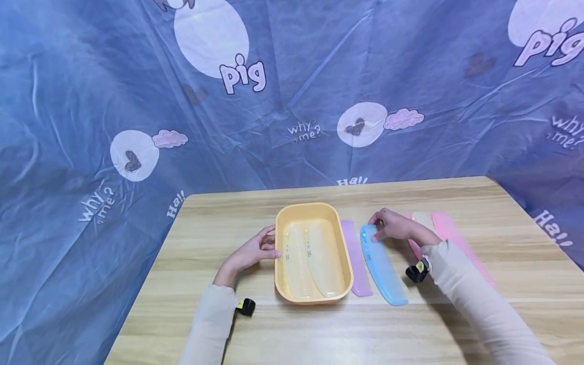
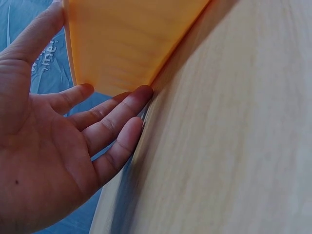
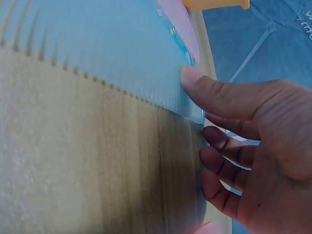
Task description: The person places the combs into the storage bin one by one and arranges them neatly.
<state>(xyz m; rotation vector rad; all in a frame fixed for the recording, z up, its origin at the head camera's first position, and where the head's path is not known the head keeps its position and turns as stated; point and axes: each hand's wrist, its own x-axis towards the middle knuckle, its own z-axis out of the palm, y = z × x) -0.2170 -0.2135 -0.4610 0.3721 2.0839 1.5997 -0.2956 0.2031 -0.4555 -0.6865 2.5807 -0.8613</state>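
Observation:
A yellow plastic tray (image 1: pixel 315 301) stands on the table, with two pale see-through combs (image 1: pixel 298 268) lying side by side in it. My left hand (image 1: pixel 248 253) holds the tray's left side, thumb at the rim and fingertips against the outer wall (image 2: pixel 122 48). To the right of the tray lies a purple comb (image 1: pixel 357 263). Beside that one is a blue comb (image 1: pixel 382 268), its far end pinched by my right hand (image 1: pixel 396 225). In the right wrist view the thumb (image 3: pixel 192 78) presses on the blue comb's face, while the other fingers are bent at its end edge.
Right of my right hand lie a pink comb (image 1: pixel 465 248), a second pink one (image 1: pixel 415 248) partly hidden by the forearm, and a pale comb (image 1: pixel 423 219) between them. A blue printed cloth (image 1: pixel 283 101) hangs behind the wooden table (image 1: pixel 292 334).

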